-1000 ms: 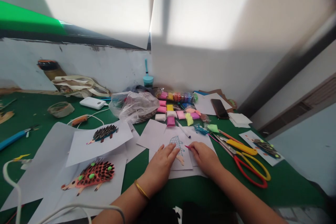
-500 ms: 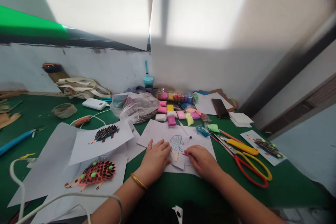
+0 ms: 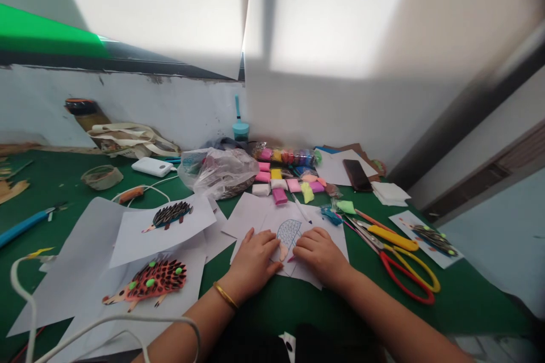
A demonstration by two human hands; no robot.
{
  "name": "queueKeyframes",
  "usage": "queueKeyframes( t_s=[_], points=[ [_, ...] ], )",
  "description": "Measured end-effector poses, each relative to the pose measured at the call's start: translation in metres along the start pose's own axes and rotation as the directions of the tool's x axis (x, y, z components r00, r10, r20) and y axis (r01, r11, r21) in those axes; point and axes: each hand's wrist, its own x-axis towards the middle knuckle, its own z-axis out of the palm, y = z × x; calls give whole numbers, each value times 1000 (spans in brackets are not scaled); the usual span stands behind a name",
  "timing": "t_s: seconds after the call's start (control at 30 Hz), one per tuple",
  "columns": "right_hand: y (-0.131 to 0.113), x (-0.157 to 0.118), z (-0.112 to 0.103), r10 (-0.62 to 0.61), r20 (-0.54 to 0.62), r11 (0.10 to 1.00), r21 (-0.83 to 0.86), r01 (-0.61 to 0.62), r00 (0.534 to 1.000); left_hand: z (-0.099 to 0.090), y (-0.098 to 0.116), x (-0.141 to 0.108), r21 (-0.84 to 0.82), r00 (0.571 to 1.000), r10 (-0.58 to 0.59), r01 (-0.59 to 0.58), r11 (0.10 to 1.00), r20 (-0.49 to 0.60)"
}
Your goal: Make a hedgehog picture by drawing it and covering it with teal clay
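A paper with a blue-outlined hedgehog drawing point(image 3: 289, 232) lies in front of me, its pointed face covered in peach clay point(image 3: 283, 252). My left hand point(image 3: 256, 254) rests on the paper at the left of the drawing, fingers stretched out and holding nothing. From the right, my right hand point(image 3: 322, 255) is closed on a thin pink tool point(image 3: 292, 258), whose tip points toward the peach face. Most of that tool is hidden by the fingers. Behind the drawing is a white pen point(image 3: 302, 210).
Several clay packets point(image 3: 280, 197) lie beyond the paper, beside a plastic bag point(image 3: 219, 173). Scissors point(image 3: 398, 261), a yellow cutter point(image 3: 394, 237) and a phone point(image 3: 357, 175) are on the right. At the left lie a finished hedgehog picture point(image 3: 155, 281), a power bank point(image 3: 152, 167) and a white cable point(image 3: 123, 316).
My right hand has moved left and slightly up, over the drawing's right side, with the pink tool. The drawing paper has turned and shifted a little; my left hand moved slightly right.
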Motion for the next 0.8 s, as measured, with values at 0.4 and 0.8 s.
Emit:
queueKeyframes(
  t_s=[0.4, 0.8],
  points=[
    [2, 11, -1, -161, -23, 986, -42, 160, 987, 8, -8, -1, -30, 1000, -11, 11, 999, 1],
    [5, 9, 3, -102, -76, 995, 16, 103, 992, 7, -7, -1, -38, 1000, -13, 13, 999, 4]
  ],
)
